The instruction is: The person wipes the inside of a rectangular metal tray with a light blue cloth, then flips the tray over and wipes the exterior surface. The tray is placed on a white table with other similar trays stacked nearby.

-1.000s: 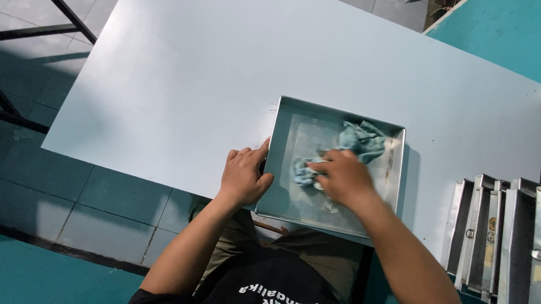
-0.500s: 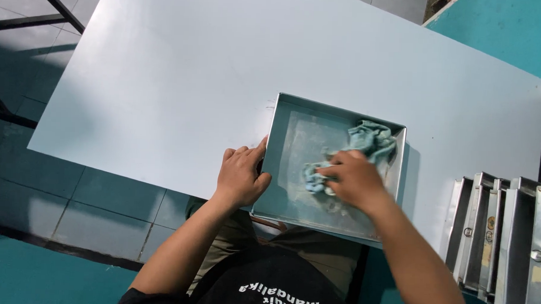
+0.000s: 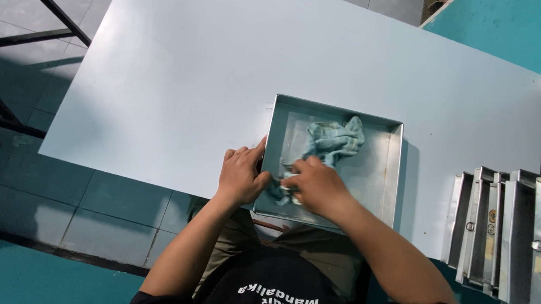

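A square metal tray sits on the pale table, near the table's 6 o'clock edge, close to the person's body. The left hand grips the tray's 9 o'clock wall, its fingers lying close together on the table side and the thumb hooked over the rim. The right hand is inside the tray at its 7 o'clock corner, fingers curled and pressed down on a crumpled pale blue cloth. The cloth trails from under that hand toward 1 o'clock, its bunched end lying near the tray's 12 o'clock wall. At 3 o'clock from the tray, well apart from it, a row of metal pans stands on edge at the table's corner. A tiled floor shows beyond the table at 9 o'clock.
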